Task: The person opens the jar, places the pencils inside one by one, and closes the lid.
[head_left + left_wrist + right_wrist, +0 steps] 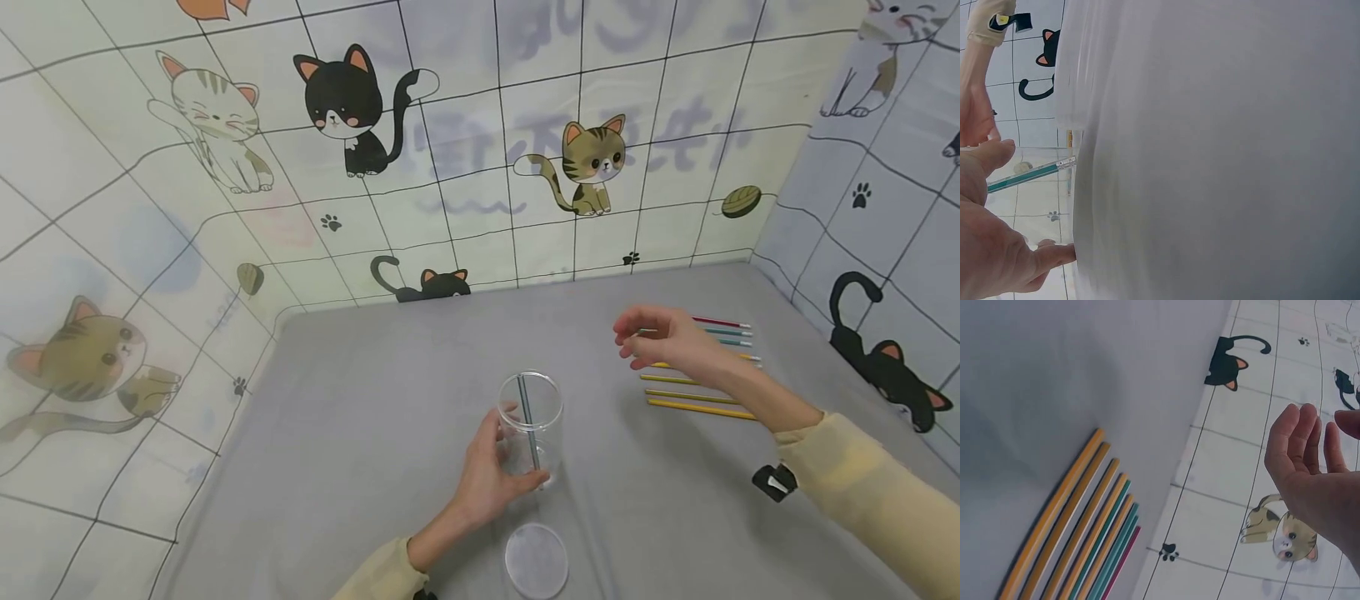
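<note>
A clear, open-topped jar [553, 437] stands on the grey cloth, and my left hand [480, 477] grips its side with the thumb across the front. One teal pencil [527, 412] leans inside the jar; its end [1066, 163] shows low down in the left wrist view. To the right, my right hand [671, 340] is raised with fingers loosely bent, holding nothing. It overlaps a row of pencils on the cloth: yellow pencils [701, 409], teal pencils [1124, 544] and one red pencil [723, 322]. In the right wrist view these lie side by side, away from the hand [1313, 462].
A round translucent lid [536, 561] lies on the cloth [375, 417] in front of the jar. Curtain walls [480, 192] printed with cats and grid lines enclose the back and both sides. A black wrist device [775, 482] sits under the right sleeve.
</note>
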`<state>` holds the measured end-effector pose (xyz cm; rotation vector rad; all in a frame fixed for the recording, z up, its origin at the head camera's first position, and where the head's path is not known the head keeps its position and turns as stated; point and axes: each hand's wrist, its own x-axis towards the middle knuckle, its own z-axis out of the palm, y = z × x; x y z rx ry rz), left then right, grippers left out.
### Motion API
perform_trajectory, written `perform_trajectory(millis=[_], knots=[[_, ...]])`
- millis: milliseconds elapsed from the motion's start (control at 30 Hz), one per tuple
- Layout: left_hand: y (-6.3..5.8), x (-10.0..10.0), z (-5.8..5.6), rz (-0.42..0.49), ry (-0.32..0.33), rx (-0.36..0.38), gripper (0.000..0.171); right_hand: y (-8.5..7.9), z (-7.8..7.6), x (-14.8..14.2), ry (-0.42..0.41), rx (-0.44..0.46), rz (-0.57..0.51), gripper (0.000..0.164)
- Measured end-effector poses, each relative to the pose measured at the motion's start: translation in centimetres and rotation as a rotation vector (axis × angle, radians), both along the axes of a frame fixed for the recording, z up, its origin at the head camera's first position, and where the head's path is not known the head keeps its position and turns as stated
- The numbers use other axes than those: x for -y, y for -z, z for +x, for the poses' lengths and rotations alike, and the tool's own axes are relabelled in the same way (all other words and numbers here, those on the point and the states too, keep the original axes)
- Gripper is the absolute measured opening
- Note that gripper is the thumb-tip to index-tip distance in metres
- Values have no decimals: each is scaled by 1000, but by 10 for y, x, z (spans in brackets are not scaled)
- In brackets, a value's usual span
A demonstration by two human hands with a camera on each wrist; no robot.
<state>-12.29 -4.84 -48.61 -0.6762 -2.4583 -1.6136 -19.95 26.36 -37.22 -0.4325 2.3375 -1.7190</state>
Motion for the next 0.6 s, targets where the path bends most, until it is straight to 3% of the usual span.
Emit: perform_trajectory(millis=[467, 600], knots=[[-2, 0, 1, -9, 3, 11, 91, 17, 7, -36, 44, 0, 96, 30], [-2, 0, 1, -14, 1, 11, 91, 23, 9, -42, 50, 12, 79, 30]])
